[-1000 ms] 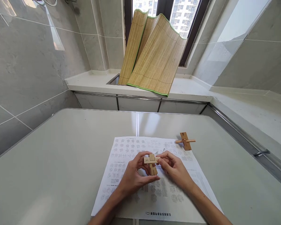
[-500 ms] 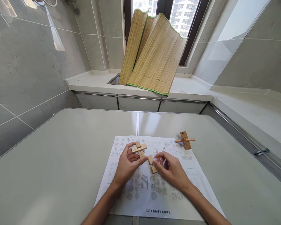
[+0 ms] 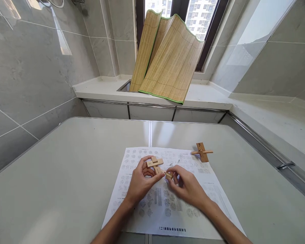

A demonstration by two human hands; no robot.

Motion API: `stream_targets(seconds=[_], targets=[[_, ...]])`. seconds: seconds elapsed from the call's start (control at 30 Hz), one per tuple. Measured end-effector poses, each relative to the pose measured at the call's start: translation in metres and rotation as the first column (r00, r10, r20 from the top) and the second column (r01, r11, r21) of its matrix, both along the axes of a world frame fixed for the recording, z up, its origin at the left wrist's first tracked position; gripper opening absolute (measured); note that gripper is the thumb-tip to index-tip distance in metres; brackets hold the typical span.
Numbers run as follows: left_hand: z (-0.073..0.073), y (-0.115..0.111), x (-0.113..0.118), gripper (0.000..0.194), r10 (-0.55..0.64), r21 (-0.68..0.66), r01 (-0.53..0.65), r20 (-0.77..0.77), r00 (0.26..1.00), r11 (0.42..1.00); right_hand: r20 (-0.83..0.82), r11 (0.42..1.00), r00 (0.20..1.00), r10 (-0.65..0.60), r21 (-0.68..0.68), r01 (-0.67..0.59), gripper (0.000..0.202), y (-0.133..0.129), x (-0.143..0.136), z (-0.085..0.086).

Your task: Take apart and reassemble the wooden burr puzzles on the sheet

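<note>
My left hand is closed round several joined light wooden blocks, with one block lying crosswise over the others. Between the thumb and fingers of my right hand is a small wooden block, close to the tip of my left thumb. Whether this block touches the joined ones is too small to tell. Both hands are above a printed paper sheet covered in small diagrams. At the sheet's upper right corner sits a darker wooden piece with a thin rod through it.
The sheet lies on a pale table with a seam down its middle. Behind the table, a folded bamboo mat leans at the window above a white ledge. Tiled walls stand on both sides.
The joined blocks in my left hand have shifted slightly right and turned. The block at my right fingers has turned and moved up, closer to my left thumb.
</note>
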State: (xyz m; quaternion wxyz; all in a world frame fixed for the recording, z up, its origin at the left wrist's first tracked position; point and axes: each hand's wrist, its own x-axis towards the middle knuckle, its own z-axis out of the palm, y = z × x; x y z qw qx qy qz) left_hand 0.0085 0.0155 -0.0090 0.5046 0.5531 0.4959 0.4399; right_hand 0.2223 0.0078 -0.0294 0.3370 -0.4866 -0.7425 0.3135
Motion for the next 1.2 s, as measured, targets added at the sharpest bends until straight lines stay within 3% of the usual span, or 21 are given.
stream_targets(seconds=[0.13, 0.23, 0.5, 0.63, 0.8, 0.87, 1.0, 1.13, 1.2], targets=[[0.000, -0.003, 0.002, 0.066, -0.029, 0.070, 0.036, -0.094, 0.995, 0.997, -0.123, 0.993, 0.987, -0.102, -0.079, 0.093, 0.025, 0.003, 0.001, 0.004], [-0.002, -0.005, 0.003, 0.067, -0.027, 0.131, 0.046, -0.145, 0.989, 0.990, -0.152, 0.985, 0.975, -0.165, -0.067, 0.156, 0.032, 0.003, 0.002, 0.004], [-0.006, -0.008, 0.002, 0.063, -0.014, 0.204, 0.061, -0.224, 0.975, 0.977, -0.202, 0.989, 0.971, -0.131, -0.094, 0.114, 0.032, -0.001, -0.003, 0.001], [-0.005, -0.009, 0.004, 0.063, -0.026, 0.206, 0.075, -0.230, 0.973, 0.976, -0.179, 0.994, 0.978, -0.108, -0.045, 0.102, 0.029, -0.003, -0.006, 0.002], [-0.002, -0.008, 0.004, 0.066, -0.002, 0.166, 0.035, -0.190, 0.982, 0.986, -0.211, 0.985, 0.962, -0.173, -0.063, 0.163, 0.036, -0.001, -0.005, 0.000], [-0.002, -0.008, 0.003, 0.068, -0.004, 0.132, 0.023, -0.141, 0.990, 0.991, -0.315, 0.967, 0.923, -0.221, -0.192, 0.167, 0.042, 0.001, -0.004, -0.001], [-0.001, -0.006, 0.001, 0.070, -0.024, 0.061, 0.027, -0.055, 0.998, 0.998, -0.563, 0.882, 0.765, -0.313, -0.472, 0.014, 0.047, 0.008, -0.002, 0.003], [0.001, -0.005, 0.002, 0.071, -0.046, -0.003, 0.046, 0.043, 0.998, 0.999, -0.655, 0.830, 0.594, -0.467, -0.556, 0.039, 0.051, 0.010, -0.002, 0.006], [0.001, -0.004, 0.002, 0.071, -0.048, -0.049, 0.053, 0.109, 0.993, 0.997, -0.664, 0.819, 0.561, -0.494, -0.573, 0.043, 0.047, 0.011, -0.002, 0.003]])
